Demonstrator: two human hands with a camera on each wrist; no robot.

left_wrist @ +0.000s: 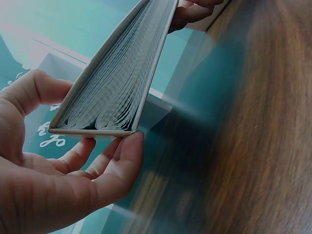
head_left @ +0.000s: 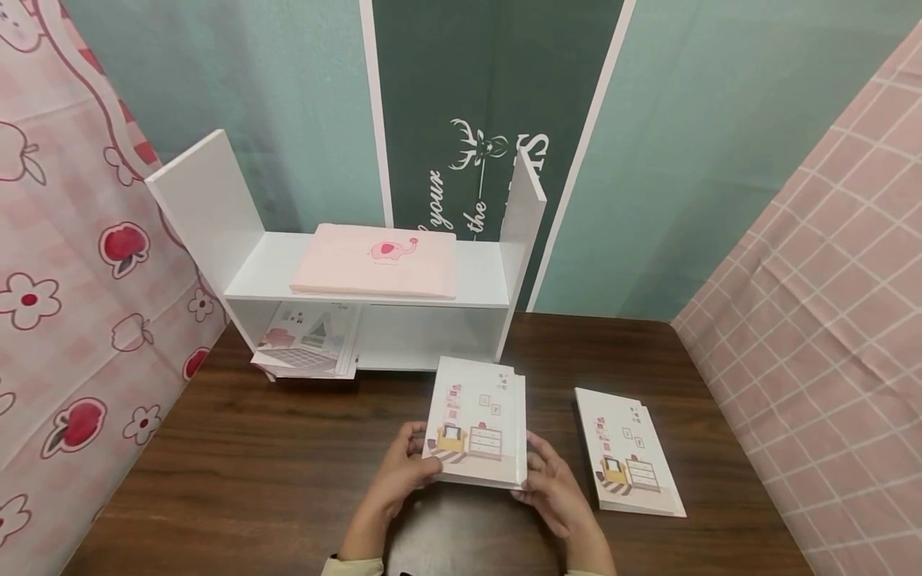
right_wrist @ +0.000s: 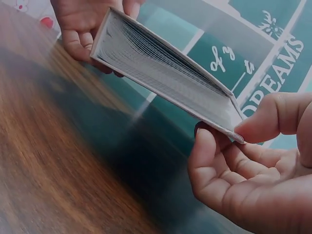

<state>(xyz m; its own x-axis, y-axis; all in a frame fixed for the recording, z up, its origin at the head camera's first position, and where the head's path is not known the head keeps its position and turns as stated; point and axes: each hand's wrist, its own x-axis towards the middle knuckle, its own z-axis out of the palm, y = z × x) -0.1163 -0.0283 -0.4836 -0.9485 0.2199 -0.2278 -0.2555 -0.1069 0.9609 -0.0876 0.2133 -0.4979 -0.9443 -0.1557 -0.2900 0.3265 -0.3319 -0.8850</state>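
Both hands hold a white hardcover book above the wooden table, its cover printed with a yellow armchair and a chest of drawers. My left hand grips the spine side, thumb on the front cover and fingers around the spine and back. With thumb and fingers my right hand pinches the opposite edge; in the right wrist view the thumb lies at the cover's edge. The page block shows between the covers in the left wrist view. A second book with a matching cover lies on the table to the right.
Behind the hands stands a white two-tier shelf. A pink elephant-print folder lies on its upper board. In the lower left compartment, books stick out past the front edge. Patterned cloth hangs at the left.
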